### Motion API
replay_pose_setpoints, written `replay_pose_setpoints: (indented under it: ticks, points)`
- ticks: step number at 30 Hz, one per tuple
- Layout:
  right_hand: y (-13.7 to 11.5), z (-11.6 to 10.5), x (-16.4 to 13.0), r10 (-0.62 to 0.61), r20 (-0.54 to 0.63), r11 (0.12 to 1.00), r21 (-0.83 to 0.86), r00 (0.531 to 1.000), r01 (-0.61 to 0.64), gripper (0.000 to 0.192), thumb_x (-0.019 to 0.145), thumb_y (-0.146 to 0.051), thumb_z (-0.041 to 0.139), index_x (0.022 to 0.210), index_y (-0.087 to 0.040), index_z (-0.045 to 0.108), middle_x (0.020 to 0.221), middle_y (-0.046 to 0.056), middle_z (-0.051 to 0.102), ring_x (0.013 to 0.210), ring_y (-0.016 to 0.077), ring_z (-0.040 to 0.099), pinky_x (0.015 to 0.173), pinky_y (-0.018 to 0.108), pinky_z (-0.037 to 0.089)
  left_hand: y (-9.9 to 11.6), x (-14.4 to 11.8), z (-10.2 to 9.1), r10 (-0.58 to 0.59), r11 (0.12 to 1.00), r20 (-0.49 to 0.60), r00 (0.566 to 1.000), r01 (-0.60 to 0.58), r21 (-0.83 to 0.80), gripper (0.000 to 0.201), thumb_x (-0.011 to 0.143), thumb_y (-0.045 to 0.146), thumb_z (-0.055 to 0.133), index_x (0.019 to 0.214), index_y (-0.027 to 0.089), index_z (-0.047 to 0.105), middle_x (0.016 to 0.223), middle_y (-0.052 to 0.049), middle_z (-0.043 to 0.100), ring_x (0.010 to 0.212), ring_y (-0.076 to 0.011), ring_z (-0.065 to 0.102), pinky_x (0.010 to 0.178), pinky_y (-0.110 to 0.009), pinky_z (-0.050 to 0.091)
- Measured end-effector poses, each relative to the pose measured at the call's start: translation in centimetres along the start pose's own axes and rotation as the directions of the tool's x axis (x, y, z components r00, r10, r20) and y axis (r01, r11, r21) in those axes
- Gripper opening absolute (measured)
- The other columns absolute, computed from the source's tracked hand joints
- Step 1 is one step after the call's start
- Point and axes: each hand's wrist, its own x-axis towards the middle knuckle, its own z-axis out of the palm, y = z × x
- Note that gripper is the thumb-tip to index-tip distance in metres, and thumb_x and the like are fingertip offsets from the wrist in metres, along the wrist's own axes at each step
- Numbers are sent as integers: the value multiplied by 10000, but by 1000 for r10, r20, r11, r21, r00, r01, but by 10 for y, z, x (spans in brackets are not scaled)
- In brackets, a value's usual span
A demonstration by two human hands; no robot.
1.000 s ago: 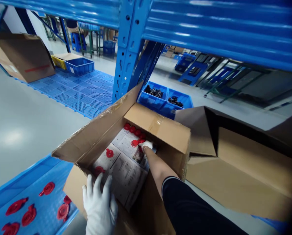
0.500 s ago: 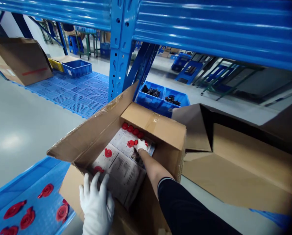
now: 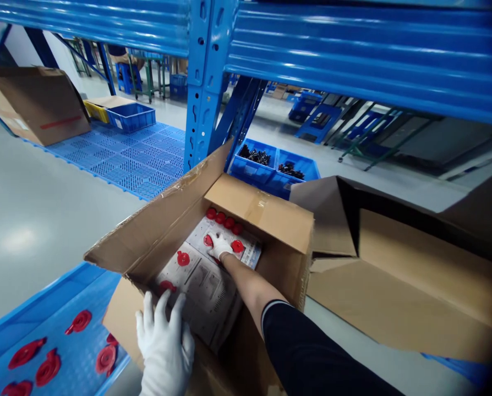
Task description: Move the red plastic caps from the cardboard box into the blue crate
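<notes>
An open cardboard box (image 3: 266,215) stands in front of me, lined with a sheet of newspaper (image 3: 207,286). My right hand (image 3: 220,247), gloved in white, reaches deep into it, fingers closed on a red plastic part (image 3: 207,240). Another red part (image 3: 237,246) lies just right of that hand, and a row of red parts (image 3: 223,219) sits along the far wall. Two more red parts (image 3: 183,257) lie on the paper nearer me. My gloved left hand (image 3: 165,341) rests flat on the box's near rim, fingers spread, holding nothing.
A blue tray (image 3: 70,297) at lower left holds several red parts (image 3: 48,367). A second open carton (image 3: 398,275) stands on the right. Behind are a blue rack upright (image 3: 200,82), blue bins of dark parts (image 3: 271,165), a blue floor grid (image 3: 134,157) and a carton (image 3: 35,102).
My right hand has slid left across the newspaper with the red part, uncovering another red part on its right. My left hand has stayed on the rim.
</notes>
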Motion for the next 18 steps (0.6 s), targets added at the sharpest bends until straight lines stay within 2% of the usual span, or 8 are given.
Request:
replay_pose_setpoints:
  ticks: [5, 8, 11, 15, 18]
  points:
    - [-8, 16, -16, -6, -2, 1000, -30, 1000, 6, 725, 851, -592, 370, 1387, -104, 356, 1307, 100, 373, 1340, 34, 308, 1233, 258, 391, 0, 0, 1, -26, 999, 8, 1000, 26, -30, 428, 799, 155, 552, 1199, 222, 686, 1278, -124, 558, 1310, -470, 341, 955, -643, 400]
    - [0, 31, -31, 2, -21, 999, -41, 1000, -3, 693, 868, -558, 340, 1461, -210, 257, 1414, 94, 229, 1393, 109, 227, 1215, 350, 395, 0, -1, 0, -15, 999, 10, 1000, 15, -34, 426, 808, 171, 548, 1210, 217, 679, 1288, -127, 550, 1320, -470, 327, 954, -637, 402]
    - [8, 36, -32, -28, -19, 999, -36, 999, 27, 600, 904, -480, 243, 1472, -285, 225, 1454, 64, 149, 1385, 110, 219, 1208, 373, 389, 0, -1, -2, 10, 1000, 0, 1000, -10, -27, 430, 817, 172, 534, 1224, 202, 670, 1303, -140, 535, 1316, -481, 319, 940, -645, 403]
    - [10, 26, -12, -76, 26, 997, 3, 997, 76, 620, 906, -509, 225, 1443, -205, 286, 1369, 82, 296, 1304, 30, 307, 1198, 264, 414, 0, 0, -2, 7, 1000, -1, 1000, -7, -26, 425, 827, 161, 524, 1225, 205, 667, 1311, -136, 531, 1317, -474, 319, 941, -648, 400]
    - [7, 22, -7, -66, 44, 997, 39, 997, 64, 681, 892, -574, 225, 1422, -155, 309, 1305, 89, 363, 1222, -6, 368, 1164, 226, 435, -1, -1, 0, -7, 999, 9, 1000, 8, -41, 426, 816, 176, 539, 1220, 208, 670, 1309, -135, 530, 1331, -467, 309, 961, -645, 388]
